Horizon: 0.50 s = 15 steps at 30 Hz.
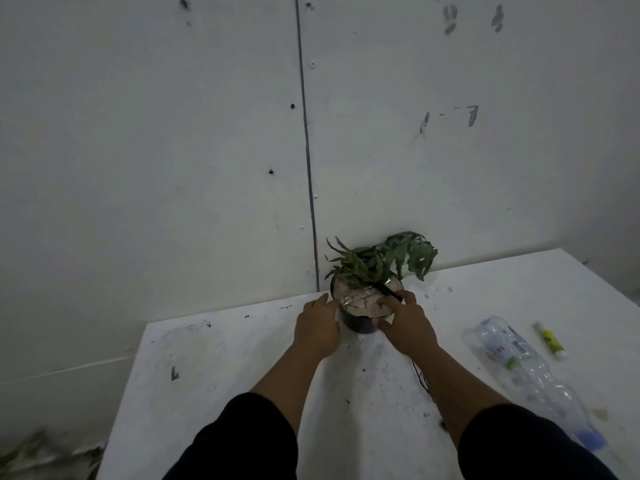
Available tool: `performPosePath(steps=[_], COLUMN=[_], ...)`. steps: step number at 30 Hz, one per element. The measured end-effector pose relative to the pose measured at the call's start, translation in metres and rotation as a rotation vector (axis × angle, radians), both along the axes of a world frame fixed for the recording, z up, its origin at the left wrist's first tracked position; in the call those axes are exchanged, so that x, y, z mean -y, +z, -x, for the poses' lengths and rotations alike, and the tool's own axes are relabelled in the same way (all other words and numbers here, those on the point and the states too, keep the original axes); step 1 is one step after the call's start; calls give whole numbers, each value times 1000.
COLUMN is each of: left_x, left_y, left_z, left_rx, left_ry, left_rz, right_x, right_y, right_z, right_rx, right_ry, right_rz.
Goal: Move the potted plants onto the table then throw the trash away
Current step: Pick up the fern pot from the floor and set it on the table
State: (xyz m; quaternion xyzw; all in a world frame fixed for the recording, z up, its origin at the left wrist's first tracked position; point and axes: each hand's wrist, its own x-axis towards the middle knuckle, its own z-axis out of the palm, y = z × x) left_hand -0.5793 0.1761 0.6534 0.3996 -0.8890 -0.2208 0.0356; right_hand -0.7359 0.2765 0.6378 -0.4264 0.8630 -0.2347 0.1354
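Scuffed white wall panels [156,150] – a dark vertical seam [306,140] between them (screw heads alongside).

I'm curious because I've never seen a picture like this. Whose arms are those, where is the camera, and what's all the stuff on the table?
The camera sits on a person's head and looks down, so you see that person's own two arms reaching forward. There is only this one picture, taken from up there.

The left hand and right hand are on either side of a pot with a droopy green plant in it. The pot stands at the far edge of a white table, close to the wall. I cannot tell how firmly the hands grip it.

To the right lie a clear plastic bottle on its side and a small yellow tube. Those look like trash.
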Motion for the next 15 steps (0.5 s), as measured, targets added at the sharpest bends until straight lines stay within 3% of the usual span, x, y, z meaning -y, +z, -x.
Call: performPosePath(steps=[9,15], left_x=[-7,-18], left_y=[2,8], left_z=[-12,-20], left_rx=[66,57], left_ry=[-115,-89], left_rz=[-146,-112], right_x=[6,-3], right_y=[7,9], right_z=[-11,-26], right_rx=[-30,-110], right_ry=[-57,-96], right_rz=[-55,-75])
